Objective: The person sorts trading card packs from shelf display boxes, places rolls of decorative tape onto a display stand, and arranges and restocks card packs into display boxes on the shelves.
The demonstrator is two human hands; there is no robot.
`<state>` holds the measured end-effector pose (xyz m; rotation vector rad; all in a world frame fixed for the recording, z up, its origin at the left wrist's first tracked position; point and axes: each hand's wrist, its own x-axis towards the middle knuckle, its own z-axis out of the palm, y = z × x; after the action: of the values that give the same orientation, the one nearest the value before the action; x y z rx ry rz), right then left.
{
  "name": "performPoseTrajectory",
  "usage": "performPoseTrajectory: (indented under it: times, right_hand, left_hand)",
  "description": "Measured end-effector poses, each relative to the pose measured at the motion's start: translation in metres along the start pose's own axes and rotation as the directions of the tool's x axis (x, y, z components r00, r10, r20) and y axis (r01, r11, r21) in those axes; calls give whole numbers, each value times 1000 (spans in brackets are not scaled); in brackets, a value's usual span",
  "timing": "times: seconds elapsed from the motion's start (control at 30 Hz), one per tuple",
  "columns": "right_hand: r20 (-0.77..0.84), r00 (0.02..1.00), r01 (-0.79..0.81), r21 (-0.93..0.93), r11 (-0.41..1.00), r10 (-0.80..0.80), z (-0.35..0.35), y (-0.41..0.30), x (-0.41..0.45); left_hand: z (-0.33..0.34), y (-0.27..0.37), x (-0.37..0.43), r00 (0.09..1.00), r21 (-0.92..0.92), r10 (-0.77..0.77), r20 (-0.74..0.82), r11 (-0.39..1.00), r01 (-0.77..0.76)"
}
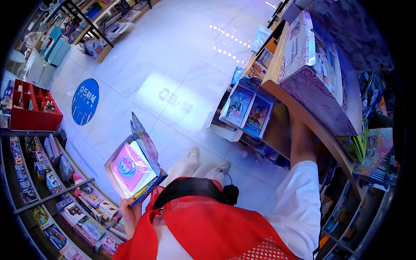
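Note:
My left hand (129,213) grips the lower edge of an open cardboard display box (117,183) whose printed lid stands up at its right side. Inside the box lies a pink square packet (131,167) with a round blue picture, over white and yellow items. My right arm reaches under the thick wooden shelf edge (304,104) at the right, and the right hand itself is hidden by the shelf. Left of that forearm, two illustrated packs (240,105) sit side by side in a white open box on a lower shelf.
A large patterned box (317,70) stands on the upper right shelf. At the left, rows of small boxed goods (74,211) fill a tiered rack, with a red compartment organizer (35,110) behind. Tiled floor (169,78) with a round blue sticker (85,101) lies between the shelves.

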<state>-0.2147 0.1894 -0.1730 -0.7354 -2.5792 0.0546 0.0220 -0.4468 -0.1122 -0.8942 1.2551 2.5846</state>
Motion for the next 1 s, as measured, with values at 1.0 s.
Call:
performPoseTrajectory:
  times: [1.0]
  right_hand:
    - [788,606,-589,539,-602,112,-291,149,-329]
  left_hand:
    - [313,-369,-36,923,149,-167,347,981,121]
